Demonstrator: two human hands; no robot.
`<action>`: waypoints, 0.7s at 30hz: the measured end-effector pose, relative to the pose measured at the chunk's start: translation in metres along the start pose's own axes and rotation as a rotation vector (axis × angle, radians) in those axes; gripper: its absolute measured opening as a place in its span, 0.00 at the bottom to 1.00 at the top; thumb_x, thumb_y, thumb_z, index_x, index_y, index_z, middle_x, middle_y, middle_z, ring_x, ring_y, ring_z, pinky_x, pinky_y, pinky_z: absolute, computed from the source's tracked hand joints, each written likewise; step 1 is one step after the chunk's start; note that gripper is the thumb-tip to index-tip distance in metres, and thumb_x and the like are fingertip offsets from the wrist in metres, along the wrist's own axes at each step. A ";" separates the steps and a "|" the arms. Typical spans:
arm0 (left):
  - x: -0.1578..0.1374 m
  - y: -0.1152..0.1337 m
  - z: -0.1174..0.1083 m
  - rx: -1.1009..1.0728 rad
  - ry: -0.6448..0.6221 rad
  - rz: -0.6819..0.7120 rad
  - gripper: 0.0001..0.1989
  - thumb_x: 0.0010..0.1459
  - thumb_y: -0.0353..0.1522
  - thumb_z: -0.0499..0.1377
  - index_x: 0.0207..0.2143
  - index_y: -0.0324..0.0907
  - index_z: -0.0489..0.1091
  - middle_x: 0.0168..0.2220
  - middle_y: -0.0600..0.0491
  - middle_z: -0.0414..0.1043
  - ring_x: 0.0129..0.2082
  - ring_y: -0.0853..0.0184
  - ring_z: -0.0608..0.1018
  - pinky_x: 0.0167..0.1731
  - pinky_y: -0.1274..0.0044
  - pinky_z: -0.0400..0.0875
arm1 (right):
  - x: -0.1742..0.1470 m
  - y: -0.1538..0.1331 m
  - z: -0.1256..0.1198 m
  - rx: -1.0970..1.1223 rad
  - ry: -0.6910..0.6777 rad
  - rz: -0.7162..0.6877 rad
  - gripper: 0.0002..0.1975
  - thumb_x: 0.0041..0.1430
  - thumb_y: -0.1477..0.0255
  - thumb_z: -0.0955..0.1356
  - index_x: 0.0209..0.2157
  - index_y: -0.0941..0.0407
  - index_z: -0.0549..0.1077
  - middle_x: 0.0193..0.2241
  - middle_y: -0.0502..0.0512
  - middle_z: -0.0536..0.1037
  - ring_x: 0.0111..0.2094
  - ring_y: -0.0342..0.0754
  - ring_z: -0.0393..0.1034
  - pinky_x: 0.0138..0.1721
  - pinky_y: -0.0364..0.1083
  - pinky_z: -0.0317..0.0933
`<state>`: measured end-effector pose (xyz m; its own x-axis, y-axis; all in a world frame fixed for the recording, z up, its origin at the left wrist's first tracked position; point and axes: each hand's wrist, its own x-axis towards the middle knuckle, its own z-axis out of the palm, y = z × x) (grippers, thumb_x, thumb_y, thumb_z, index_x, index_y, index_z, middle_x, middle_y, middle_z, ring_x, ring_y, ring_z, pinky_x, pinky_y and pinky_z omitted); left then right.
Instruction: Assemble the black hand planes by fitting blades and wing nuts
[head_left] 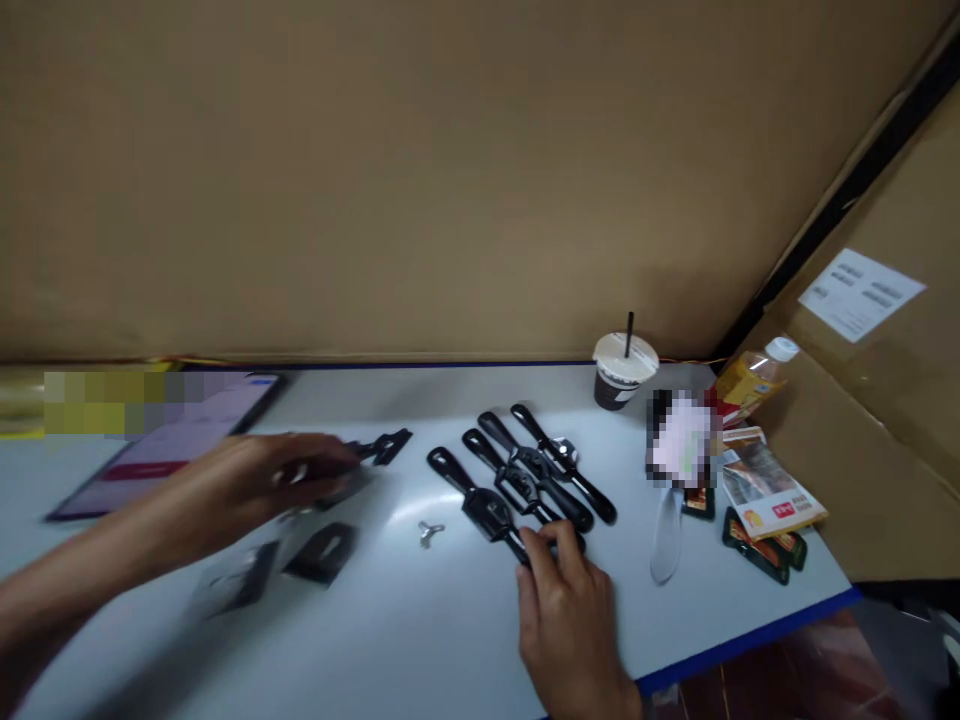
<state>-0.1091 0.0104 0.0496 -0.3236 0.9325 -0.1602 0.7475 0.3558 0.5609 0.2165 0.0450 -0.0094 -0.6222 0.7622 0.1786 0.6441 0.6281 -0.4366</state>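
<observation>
Several black spokeshaves lie side by side, slanting across the white table. My right hand [566, 610] is closed at their near ends, its fingers around the handle of the nearest spokeshave [489, 512] and touching the handle beside it. To the left, my left hand [311, 470] is closed and blurred by motion; a black spokeshave [386, 447] sticks out past its fingertips, the rest hidden by the hand. Beneath that hand lie a dark flat plate with a hole [322, 553] and another dark flat piece [251, 577]. Between both hands rests a small silver winged piece [430, 533].
A lidded cup with a straw [625, 370] stands at the back right. Near it are a bottle [754, 380], a booklet [776, 485], dark green packets [757, 550] and a clear, rounded strip [666, 540]. A tablet-like panel [172, 440] lies back left. Cardboard walls enclose the table.
</observation>
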 end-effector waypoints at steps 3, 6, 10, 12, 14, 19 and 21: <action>-0.005 0.019 0.008 -0.136 -0.003 0.159 0.12 0.56 0.41 0.61 0.34 0.42 0.78 0.35 0.50 0.80 0.36 0.63 0.78 0.40 0.73 0.70 | -0.002 0.004 0.004 -0.001 0.050 -0.030 0.19 0.68 0.77 0.59 0.54 0.55 0.73 0.44 0.59 0.76 0.33 0.48 0.77 0.31 0.44 0.72; -0.005 0.036 0.027 -0.227 0.054 0.292 0.11 0.59 0.40 0.62 0.32 0.42 0.78 0.36 0.49 0.78 0.38 0.65 0.77 0.41 0.73 0.70 | -0.001 0.006 0.007 0.014 0.094 -0.044 0.18 0.71 0.75 0.57 0.53 0.56 0.74 0.43 0.59 0.76 0.30 0.46 0.76 0.29 0.44 0.70; -0.004 0.051 0.050 -0.287 -0.038 0.338 0.11 0.63 0.38 0.60 0.35 0.42 0.78 0.32 0.52 0.76 0.32 0.68 0.74 0.35 0.75 0.69 | -0.001 0.006 0.008 -0.007 0.119 -0.072 0.19 0.72 0.74 0.56 0.52 0.56 0.75 0.41 0.59 0.76 0.30 0.45 0.75 0.26 0.43 0.68; -0.004 0.057 0.056 -0.299 -0.092 0.351 0.12 0.65 0.38 0.59 0.36 0.41 0.78 0.34 0.51 0.77 0.33 0.68 0.75 0.37 0.74 0.69 | -0.001 0.006 0.008 -0.038 0.127 -0.092 0.19 0.73 0.73 0.55 0.52 0.56 0.74 0.41 0.58 0.76 0.28 0.45 0.75 0.25 0.43 0.66; -0.001 0.061 0.057 -0.303 -0.084 0.358 0.13 0.66 0.37 0.57 0.36 0.39 0.77 0.35 0.49 0.78 0.35 0.67 0.76 0.37 0.74 0.69 | -0.001 0.006 0.008 -0.073 0.133 -0.106 0.19 0.73 0.73 0.55 0.52 0.56 0.74 0.41 0.58 0.77 0.26 0.44 0.74 0.23 0.43 0.65; 0.018 0.075 0.061 -0.285 -0.027 0.410 0.11 0.66 0.35 0.57 0.37 0.38 0.76 0.35 0.50 0.78 0.35 0.67 0.76 0.39 0.74 0.69 | 0.000 0.008 0.009 -0.070 0.128 -0.112 0.19 0.72 0.75 0.55 0.52 0.57 0.74 0.41 0.58 0.76 0.28 0.45 0.75 0.24 0.43 0.65; 0.027 0.079 0.065 -0.276 -0.062 0.455 0.10 0.66 0.34 0.57 0.38 0.39 0.77 0.37 0.49 0.78 0.36 0.67 0.77 0.39 0.74 0.69 | -0.001 0.008 0.009 -0.064 0.110 -0.094 0.18 0.72 0.75 0.56 0.52 0.56 0.74 0.41 0.58 0.76 0.28 0.44 0.75 0.26 0.42 0.65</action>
<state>-0.0214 0.0674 0.0365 0.0387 0.9936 0.1058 0.6213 -0.1068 0.7763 0.2182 0.0482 -0.0206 -0.6308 0.7099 0.3133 0.6145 0.7035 -0.3570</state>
